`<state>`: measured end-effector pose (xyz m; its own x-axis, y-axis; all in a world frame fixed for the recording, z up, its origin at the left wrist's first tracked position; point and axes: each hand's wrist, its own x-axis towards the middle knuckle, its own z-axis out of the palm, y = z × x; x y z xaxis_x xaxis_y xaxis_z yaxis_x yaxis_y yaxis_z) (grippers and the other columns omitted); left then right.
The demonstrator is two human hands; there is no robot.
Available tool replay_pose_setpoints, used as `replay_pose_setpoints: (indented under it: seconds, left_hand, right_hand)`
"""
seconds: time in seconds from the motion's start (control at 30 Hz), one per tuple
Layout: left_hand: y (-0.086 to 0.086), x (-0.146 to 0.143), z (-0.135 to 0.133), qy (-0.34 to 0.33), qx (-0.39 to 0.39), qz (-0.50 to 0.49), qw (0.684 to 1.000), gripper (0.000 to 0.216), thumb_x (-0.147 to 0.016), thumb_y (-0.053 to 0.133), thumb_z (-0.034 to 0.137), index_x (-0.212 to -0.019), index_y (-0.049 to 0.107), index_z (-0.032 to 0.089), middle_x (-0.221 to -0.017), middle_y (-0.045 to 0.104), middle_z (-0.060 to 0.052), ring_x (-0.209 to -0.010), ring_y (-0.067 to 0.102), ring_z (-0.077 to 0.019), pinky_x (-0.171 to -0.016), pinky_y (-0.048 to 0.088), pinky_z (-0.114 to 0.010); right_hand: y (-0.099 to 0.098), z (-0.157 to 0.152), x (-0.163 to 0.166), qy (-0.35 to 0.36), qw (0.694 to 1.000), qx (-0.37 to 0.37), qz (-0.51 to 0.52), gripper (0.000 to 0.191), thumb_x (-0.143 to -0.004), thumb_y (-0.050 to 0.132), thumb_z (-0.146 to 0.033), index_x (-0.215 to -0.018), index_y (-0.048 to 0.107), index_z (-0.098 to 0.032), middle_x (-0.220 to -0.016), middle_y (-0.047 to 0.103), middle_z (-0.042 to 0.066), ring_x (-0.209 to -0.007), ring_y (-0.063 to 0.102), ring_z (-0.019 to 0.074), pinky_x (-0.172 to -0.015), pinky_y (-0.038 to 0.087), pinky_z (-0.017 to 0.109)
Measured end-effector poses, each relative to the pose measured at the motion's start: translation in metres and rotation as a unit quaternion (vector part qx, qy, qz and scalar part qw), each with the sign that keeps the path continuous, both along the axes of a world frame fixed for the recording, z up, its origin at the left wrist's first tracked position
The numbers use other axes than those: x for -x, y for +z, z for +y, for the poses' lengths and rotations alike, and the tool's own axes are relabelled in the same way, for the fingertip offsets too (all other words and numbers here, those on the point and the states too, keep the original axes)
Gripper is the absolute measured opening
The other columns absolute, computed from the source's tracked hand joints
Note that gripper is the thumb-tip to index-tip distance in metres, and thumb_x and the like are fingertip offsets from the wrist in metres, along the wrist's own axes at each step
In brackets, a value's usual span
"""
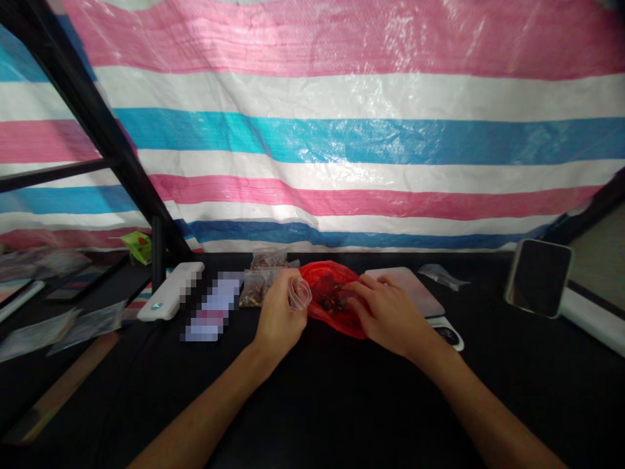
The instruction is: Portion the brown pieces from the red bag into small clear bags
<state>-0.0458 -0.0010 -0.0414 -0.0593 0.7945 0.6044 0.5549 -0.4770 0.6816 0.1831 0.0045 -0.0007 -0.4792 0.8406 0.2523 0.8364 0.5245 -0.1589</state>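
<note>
Just right of the left hand [279, 309], which grips a clear bag [301, 293], sits the red bag [342, 321]; right hand [390, 311] dips in, apparently gathering brown pieces [331, 299], hold unreadable; next likely needs a careful lift.

I'm getting strong backlight thru striped sheet [342, 137], w/ glare spots up top; black table [312, 404] v. dim, inside of red bag [325, 272] dark & soft, L edge stretched/blurry.

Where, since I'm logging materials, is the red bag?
In the head view, just right of centre, the red bag lies between the left hand and right hand.
</note>
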Motion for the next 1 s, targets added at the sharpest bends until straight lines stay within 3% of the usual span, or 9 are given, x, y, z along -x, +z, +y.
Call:
replay_pose_setpoints:
  seconds: [0.23, 0.3, 0.43, 0.57, 0.7, 0.77, 0.87, 1.0]
  left_hand:
    - [0.004, 0.006, 0.001, -0.034, -0.132, 0.03, 0.99, 0.02, -0.091, 0.057, 0.007, -0.103, 0.058, 0.023, -0.095, 0.062, -0.001, -0.084, 0.062, -0.0153, -0.076, 0.05, -0.028]
    - [0.004, 0.004, 0.002, -0.025, -0.105, 0.002, 0.994, 0.02, -0.089, 0.057, 0.007, -0.1, 0.056, 0.023, -0.092, 0.06, 0.0, -0.082, 0.06, -0.0155, -0.075, 0.049, -0.028]
    - [-0.002, -0.004, 0.005, 0.014, 0.033, -0.069, 0.997, 0.022, -0.085, 0.059, 0.007, -0.098, 0.05, 0.023, -0.088, 0.054, 0.001, -0.078, 0.056, -0.016, -0.074, 0.047, -0.03]
    - [0.0, -0.007, 0.002, 0.05, 0.049, -0.034, 0.997, 0.025, -0.081, 0.061, 0.008, -0.098, 0.05, 0.022, -0.093, 0.054, -0.001, -0.086, 0.057, -0.019, -0.081, 0.047, -0.033]
    - [0.011, -0.005, -0.006, 0.097, 0.093, 0.016, 0.991, 0.022, -0.086, 0.064, 0.019, -0.103, 0.05, 0.022, -0.104, 0.054, -0.006, -0.096, 0.058, -0.0236, -0.088, 0.048, -0.04]
    - [0.013, -0.005, -0.009, 0.067, 0.151, 0.01, 0.986, 0.022, -0.089, 0.066, 0.028, -0.102, 0.049, 0.021, -0.101, 0.055, -0.006, -0.091, 0.06, -0.0232, -0.085, 0.049, -0.04]
    - [0.007, -0.01, -0.012, -0.045, 0.227, -0.05, 0.972, 0.028, -0.089, 0.069, 0.032, -0.102, 0.046, 0.022, -0.093, 0.059, -0.004, -0.081, 0.062, -0.0193, -0.077, 0.049, -0.034]
    - [-0.001, -0.017, -0.009, -0.131, 0.248, -0.152, 0.948, 0.037, -0.081, 0.069, 0.013, -0.103, 0.041, 0.023, -0.089, 0.06, 0.001, -0.076, 0.06, -0.0138, -0.07, 0.048, -0.026]
  right_hand:
    - [0.002, -0.009, 0.01, -0.047, 0.998, 0.021, -0.02, 0.032, -0.104, 0.047, -0.037, -0.129, 0.066, -0.03, -0.129, 0.067, 0.005, -0.086, 0.071, 0.0212, -0.072, 0.046, 0.034]
    - [0.002, -0.01, 0.01, -0.059, 0.998, 0.019, -0.023, 0.033, -0.103, 0.051, -0.04, -0.131, 0.065, -0.03, -0.13, 0.066, 0.006, -0.086, 0.071, 0.0219, -0.072, 0.046, 0.034]
    - [-0.002, -0.009, 0.011, -0.054, 0.997, 0.04, -0.028, 0.032, -0.099, 0.058, -0.042, -0.127, 0.066, -0.029, -0.124, 0.068, 0.006, -0.086, 0.071, 0.0227, -0.072, 0.046, 0.034]
    - [-0.009, -0.008, 0.009, -0.044, 0.997, 0.05, -0.041, 0.023, -0.097, 0.059, -0.03, -0.119, 0.067, -0.029, -0.118, 0.071, 0.004, -0.084, 0.071, 0.0228, -0.068, 0.041, 0.033]
    - [-0.013, -0.005, 0.005, -0.064, 0.995, 0.049, -0.063, 0.032, -0.09, 0.057, -0.014, -0.118, 0.064, -0.028, -0.109, 0.075, 0.005, -0.08, 0.072, 0.0241, -0.063, 0.037, 0.033]
    - [-0.015, -0.005, 0.005, -0.06, 0.995, 0.046, -0.072, 0.036, -0.088, 0.057, -0.012, -0.119, 0.062, -0.028, -0.112, 0.074, 0.005, -0.075, 0.071, 0.0227, -0.06, 0.034, 0.033]
    - [-0.017, -0.005, 0.007, -0.034, 0.996, 0.034, -0.069, 0.041, -0.089, 0.055, -0.01, -0.124, 0.059, -0.03, -0.126, 0.069, 0.005, -0.072, 0.07, 0.0194, -0.058, 0.032, 0.032]
    - [-0.016, -0.006, 0.01, 0.001, 0.998, 0.036, -0.044, 0.034, -0.091, 0.055, -0.011, -0.119, 0.06, -0.03, -0.12, 0.07, 0.002, -0.079, 0.07, 0.019, -0.062, 0.034, 0.031]
